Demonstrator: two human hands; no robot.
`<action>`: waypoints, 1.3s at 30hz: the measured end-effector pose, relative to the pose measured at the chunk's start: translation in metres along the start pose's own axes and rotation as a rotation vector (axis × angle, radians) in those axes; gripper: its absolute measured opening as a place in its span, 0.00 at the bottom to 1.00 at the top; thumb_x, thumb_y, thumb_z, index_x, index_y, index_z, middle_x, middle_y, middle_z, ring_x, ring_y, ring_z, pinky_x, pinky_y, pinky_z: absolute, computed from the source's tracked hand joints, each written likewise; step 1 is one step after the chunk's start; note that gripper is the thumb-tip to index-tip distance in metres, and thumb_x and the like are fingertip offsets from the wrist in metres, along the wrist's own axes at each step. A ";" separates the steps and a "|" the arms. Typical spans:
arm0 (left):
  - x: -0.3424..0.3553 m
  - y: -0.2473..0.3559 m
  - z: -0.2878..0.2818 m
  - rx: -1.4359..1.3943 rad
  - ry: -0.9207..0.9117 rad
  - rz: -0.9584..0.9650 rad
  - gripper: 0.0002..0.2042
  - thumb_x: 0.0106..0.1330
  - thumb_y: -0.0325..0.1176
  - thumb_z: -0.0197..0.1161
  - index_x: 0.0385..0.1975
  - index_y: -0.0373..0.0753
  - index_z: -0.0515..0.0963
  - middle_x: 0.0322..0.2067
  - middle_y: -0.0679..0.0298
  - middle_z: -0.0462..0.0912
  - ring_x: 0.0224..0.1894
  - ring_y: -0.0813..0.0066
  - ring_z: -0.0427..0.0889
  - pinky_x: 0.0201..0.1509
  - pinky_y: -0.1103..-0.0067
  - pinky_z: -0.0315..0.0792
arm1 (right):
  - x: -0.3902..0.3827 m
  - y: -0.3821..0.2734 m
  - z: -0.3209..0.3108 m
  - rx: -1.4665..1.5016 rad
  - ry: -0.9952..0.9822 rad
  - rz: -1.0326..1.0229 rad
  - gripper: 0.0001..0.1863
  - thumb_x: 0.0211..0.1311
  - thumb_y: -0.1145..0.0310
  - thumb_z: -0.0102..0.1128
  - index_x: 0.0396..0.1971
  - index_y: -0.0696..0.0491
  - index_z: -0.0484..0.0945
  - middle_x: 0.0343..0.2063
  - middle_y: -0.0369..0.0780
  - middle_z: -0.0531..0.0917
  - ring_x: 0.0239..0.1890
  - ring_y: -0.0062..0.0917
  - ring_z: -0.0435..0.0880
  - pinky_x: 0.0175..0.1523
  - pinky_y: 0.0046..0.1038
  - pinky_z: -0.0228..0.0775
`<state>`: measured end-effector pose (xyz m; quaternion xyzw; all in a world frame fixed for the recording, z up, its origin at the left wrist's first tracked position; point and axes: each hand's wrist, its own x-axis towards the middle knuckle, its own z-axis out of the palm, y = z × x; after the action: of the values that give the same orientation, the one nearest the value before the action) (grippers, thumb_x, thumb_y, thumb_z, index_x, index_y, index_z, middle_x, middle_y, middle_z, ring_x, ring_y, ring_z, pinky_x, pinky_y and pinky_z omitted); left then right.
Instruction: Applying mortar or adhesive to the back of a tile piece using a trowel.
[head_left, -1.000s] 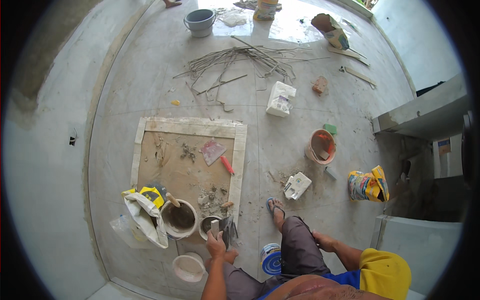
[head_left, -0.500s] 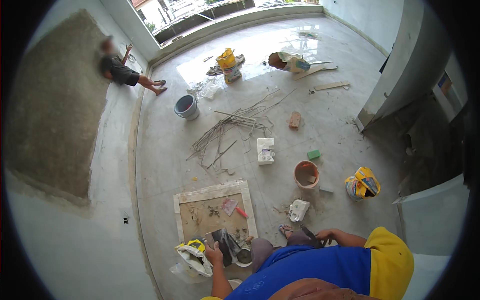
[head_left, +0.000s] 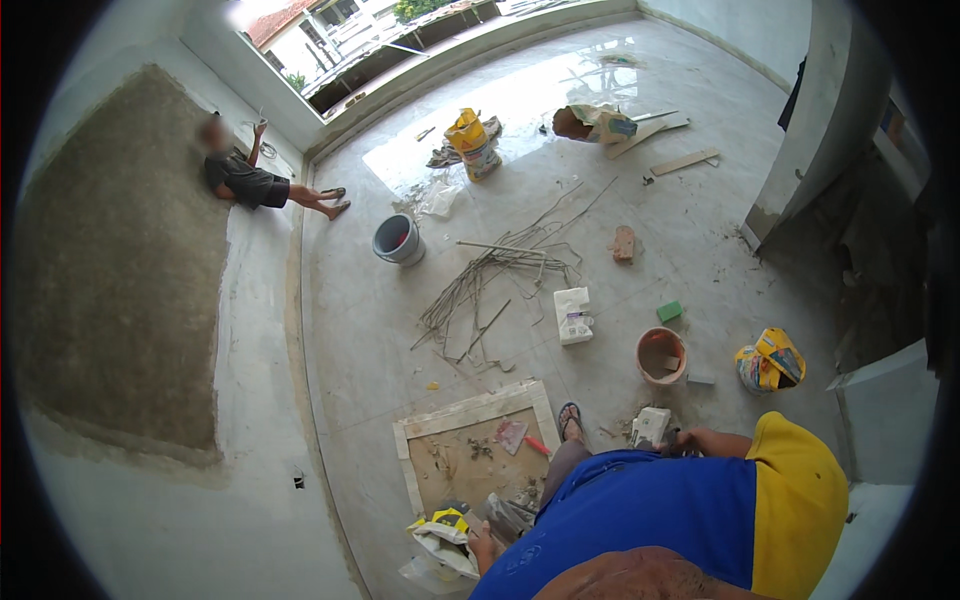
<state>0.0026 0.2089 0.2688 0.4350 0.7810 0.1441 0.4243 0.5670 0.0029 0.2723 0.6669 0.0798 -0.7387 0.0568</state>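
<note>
Low in front of me, my left hand [head_left: 484, 548] is closed on the edge of a flat rectangular board [head_left: 474, 521], now seen nearly edge-on. Beside it is an open white and yellow bag [head_left: 445, 548]. My right hand [head_left: 684, 439] is at my right side, partly hidden by my body; its fingers look curled, and what they hold cannot be made out. Close to it lies a white block-shaped pack [head_left: 651, 426]. A wooden-framed board [head_left: 403, 462] lies ahead of my left hand, bearing mortar bits and a red-handled trowel [head_left: 537, 444].
An orange bucket [head_left: 661, 345], green block [head_left: 669, 311], white pack [head_left: 573, 316] and yellow bag [head_left: 771, 360] stand ahead. Beyond lie a wire bundle [head_left: 480, 285], brick [head_left: 623, 244], grey bucket [head_left: 386, 243] and planks [head_left: 685, 161]. Another person [head_left: 250, 183] leans by the left wall.
My body has turned and leaned, so the scene sits further right. The board in my left hand has tilted from face-on to nearly edge-on. My right hand is now closer to the white pack.
</note>
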 end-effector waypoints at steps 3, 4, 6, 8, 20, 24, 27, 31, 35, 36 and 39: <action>0.033 0.044 -0.023 -0.084 -0.120 -0.059 0.24 0.63 0.43 0.66 0.48 0.26 0.76 0.42 0.52 0.83 0.42 0.61 0.81 0.50 0.71 0.73 | 0.010 -0.058 -0.016 -0.169 0.035 -0.184 0.46 0.53 0.30 0.57 0.57 0.57 0.75 0.56 0.53 0.76 0.58 0.41 0.76 0.58 0.40 0.70; 0.044 0.066 -0.031 -0.087 -0.155 -0.009 0.24 0.64 0.43 0.66 0.48 0.26 0.76 0.41 0.53 0.83 0.40 0.63 0.80 0.48 0.71 0.73 | 0.013 -0.080 -0.021 -0.259 0.069 -0.270 0.45 0.53 0.30 0.57 0.55 0.56 0.76 0.55 0.53 0.77 0.57 0.41 0.77 0.57 0.40 0.70; 0.067 0.126 -0.032 -0.091 -0.205 0.119 0.22 0.65 0.41 0.65 0.48 0.27 0.77 0.41 0.56 0.83 0.40 0.65 0.80 0.46 0.71 0.74 | 0.005 -0.108 -0.034 -0.399 0.160 -0.395 0.43 0.52 0.31 0.58 0.53 0.55 0.77 0.52 0.54 0.79 0.55 0.42 0.79 0.56 0.40 0.71; 0.086 0.190 -0.025 -0.075 -0.213 0.283 0.22 0.65 0.41 0.66 0.49 0.27 0.76 0.42 0.57 0.82 0.40 0.66 0.80 0.47 0.72 0.73 | -0.014 -0.119 -0.047 -0.315 0.257 -0.493 0.35 0.53 0.40 0.62 0.43 0.60 0.81 0.39 0.52 0.85 0.43 0.39 0.84 0.47 0.37 0.73; 0.076 0.522 0.151 -0.354 -0.896 0.575 0.19 0.67 0.39 0.64 0.51 0.32 0.73 0.42 0.62 0.82 0.41 0.76 0.79 0.48 0.77 0.73 | -0.151 -0.268 -0.099 0.400 0.360 -1.059 0.30 0.67 0.46 0.56 0.53 0.59 0.75 0.37 0.39 0.82 0.36 0.22 0.80 0.44 0.26 0.73; 0.037 0.585 0.227 -0.245 -0.930 0.609 0.18 0.68 0.38 0.64 0.50 0.32 0.73 0.42 0.60 0.82 0.41 0.75 0.79 0.48 0.77 0.73 | -0.187 -0.296 -0.138 0.373 0.194 -1.210 0.31 0.68 0.46 0.55 0.55 0.60 0.72 0.37 0.39 0.81 0.36 0.21 0.79 0.43 0.26 0.72; 0.012 0.623 0.289 -0.185 -0.952 0.643 0.17 0.68 0.37 0.63 0.51 0.32 0.73 0.41 0.59 0.82 0.41 0.75 0.80 0.47 0.77 0.73 | -0.193 -0.298 -0.204 0.207 0.221 -1.167 0.28 0.69 0.47 0.54 0.52 0.59 0.74 0.34 0.40 0.81 0.34 0.22 0.79 0.39 0.28 0.71; -0.023 0.681 0.370 -0.183 -0.991 0.580 0.18 0.68 0.37 0.62 0.50 0.32 0.73 0.42 0.59 0.82 0.40 0.74 0.80 0.47 0.76 0.73 | -0.203 -0.286 -0.298 0.231 0.389 -1.021 0.22 0.68 0.52 0.56 0.37 0.60 0.79 0.22 0.39 0.80 0.27 0.22 0.77 0.35 0.30 0.69; -0.042 0.737 0.440 -0.026 -0.840 0.737 0.18 0.68 0.37 0.62 0.50 0.31 0.73 0.40 0.56 0.82 0.41 0.70 0.80 0.47 0.74 0.73 | -0.223 -0.253 -0.393 0.193 0.829 -1.007 0.22 0.67 0.52 0.56 0.29 0.60 0.79 0.19 0.39 0.78 0.24 0.24 0.76 0.33 0.31 0.68; -0.045 0.747 0.453 -0.010 -0.830 0.721 0.18 0.68 0.37 0.62 0.50 0.31 0.73 0.40 0.56 0.82 0.41 0.70 0.80 0.47 0.74 0.73 | -0.226 -0.243 -0.415 0.188 0.823 -0.998 0.22 0.67 0.52 0.56 0.29 0.60 0.79 0.19 0.39 0.78 0.24 0.24 0.76 0.33 0.31 0.68; -0.051 0.775 0.491 0.068 -0.667 0.839 0.18 0.68 0.39 0.62 0.49 0.32 0.73 0.41 0.55 0.82 0.42 0.68 0.80 0.48 0.73 0.73 | -0.233 -0.221 -0.465 0.458 0.883 -0.923 0.21 0.69 0.54 0.54 0.29 0.59 0.78 0.20 0.33 0.76 0.24 0.19 0.72 0.31 0.29 0.65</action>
<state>0.8350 0.5469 0.4632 0.7453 0.3670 0.1300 0.5412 1.0036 0.3042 0.4674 0.7987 0.2135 -0.3441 -0.4451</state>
